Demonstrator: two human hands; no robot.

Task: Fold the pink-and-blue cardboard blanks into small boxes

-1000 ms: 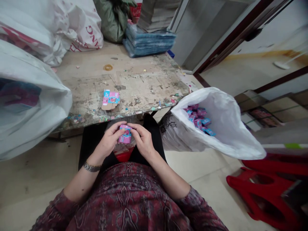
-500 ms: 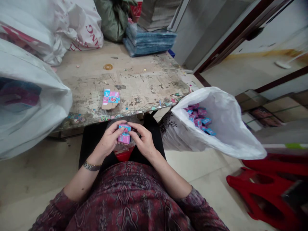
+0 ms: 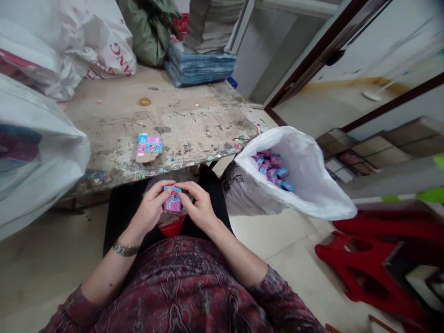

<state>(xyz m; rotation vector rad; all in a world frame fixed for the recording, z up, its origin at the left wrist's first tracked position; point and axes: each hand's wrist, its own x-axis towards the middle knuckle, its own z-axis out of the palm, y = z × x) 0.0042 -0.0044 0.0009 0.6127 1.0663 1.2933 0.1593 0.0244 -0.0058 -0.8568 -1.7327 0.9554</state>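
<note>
A small pink-and-blue cardboard box [image 3: 172, 200] sits between the left hand [image 3: 150, 210] and right hand [image 3: 198, 208], in front of the worn tabletop [image 3: 194, 120]. On the tabletop lies 1 flat unfolded pink-and-blue carton [image 3: 149, 145]. Right of the hands stands an open white plastic bag [image 3: 312, 180] holding more small boxes [image 3: 272, 169].

The box [image 3: 172, 200] between the hands is pink and light blue. Beyond it on the table [image 3: 194, 125], whose top is beige, stained grey and flecked with coloured bits, lies a flat carton [image 3: 148, 146] in the same pink and blue with brown flaps. At the table's far edge sit a blue stack [image 3: 199, 68], a dull green sack [image 3: 147, 27] and a white bag with red lettering [image 3: 104, 44]. Right of the table, a white bag [image 3: 305, 180] with black print holds more pink and blue boxes [image 3: 272, 169]. Further right is a red stool [image 3: 367, 259]. The sleeves [image 3: 194, 296] are maroon paisley, the wristwatch [image 3: 125, 249] silver.
</note>
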